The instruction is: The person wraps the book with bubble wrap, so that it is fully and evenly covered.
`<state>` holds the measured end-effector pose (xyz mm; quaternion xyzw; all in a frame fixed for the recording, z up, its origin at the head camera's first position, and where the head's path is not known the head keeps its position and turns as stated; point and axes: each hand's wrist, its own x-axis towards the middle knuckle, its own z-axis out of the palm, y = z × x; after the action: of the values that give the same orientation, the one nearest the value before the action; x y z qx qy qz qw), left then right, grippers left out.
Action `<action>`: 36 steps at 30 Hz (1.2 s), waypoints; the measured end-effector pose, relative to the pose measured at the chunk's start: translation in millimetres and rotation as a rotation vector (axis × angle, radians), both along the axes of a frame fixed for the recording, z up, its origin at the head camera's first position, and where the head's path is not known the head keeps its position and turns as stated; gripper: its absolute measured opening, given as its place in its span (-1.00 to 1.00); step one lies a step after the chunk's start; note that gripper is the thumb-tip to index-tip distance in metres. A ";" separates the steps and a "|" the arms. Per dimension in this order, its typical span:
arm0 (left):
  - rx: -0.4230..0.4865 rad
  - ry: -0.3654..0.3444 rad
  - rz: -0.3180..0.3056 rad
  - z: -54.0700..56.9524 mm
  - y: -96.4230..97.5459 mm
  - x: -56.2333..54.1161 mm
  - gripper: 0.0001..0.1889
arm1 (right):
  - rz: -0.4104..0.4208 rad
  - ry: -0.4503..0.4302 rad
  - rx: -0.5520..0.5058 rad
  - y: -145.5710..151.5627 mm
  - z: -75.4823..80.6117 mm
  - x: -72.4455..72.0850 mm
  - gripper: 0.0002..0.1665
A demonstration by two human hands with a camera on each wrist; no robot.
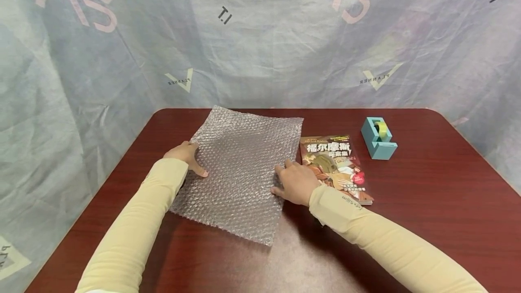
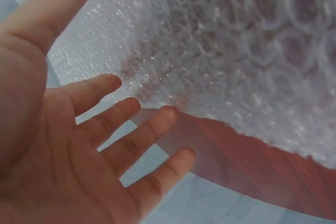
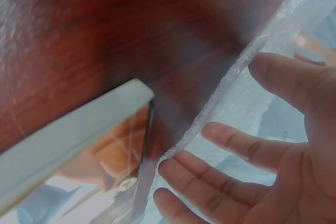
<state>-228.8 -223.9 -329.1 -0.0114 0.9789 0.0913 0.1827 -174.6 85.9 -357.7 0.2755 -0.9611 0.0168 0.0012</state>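
A sheet of clear bubble wrap (image 1: 240, 171) lies spread over the table, turned a little askew. At its left edge is my left hand (image 1: 185, 156), thumb stretched out over the sheet. The left wrist view shows that hand's fingers (image 2: 139, 145) spread apart, their tips right at the wrap's edge. On the opposite side, my right hand (image 1: 298, 183) touches the right edge of the wrap. In the right wrist view its fingers (image 3: 226, 182) are loosely extended along that edge. A paperback book (image 1: 333, 166) with an illustrated cover lies just beyond the right hand, partly covered by the forearm.
Farther right on the dark red table (image 1: 431, 184) stands a light blue tape dispenser (image 1: 378, 141) with a yellowish roll (image 1: 381, 129). A grey printed cloth (image 1: 260, 49) hangs behind the table's far edge and along the left side.
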 end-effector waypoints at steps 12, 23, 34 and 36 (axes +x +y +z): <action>-0.085 0.020 0.002 1.5 3.9 3.3 0.16 | 0.021 0.059 0.015 2.4 -3.7 -0.9 -0.45; -0.102 0.055 -0.015 7.0 11.4 7.0 0.00 | 0.052 0.109 -0.009 5.0 -1.7 0.5 -0.40; -0.041 0.170 -0.060 13.3 34.2 9.9 -0.23 | 0.009 0.115 -0.036 22.9 10.2 -7.5 -0.51; -0.041 0.190 -0.063 14.2 39.3 10.6 -0.25 | -0.007 0.132 -0.058 28.9 11.9 -9.1 -0.55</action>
<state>-218.2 -184.6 -314.9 0.0245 0.9933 0.0659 0.0916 -183.7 114.8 -345.8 0.2725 -0.9591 0.0264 0.0726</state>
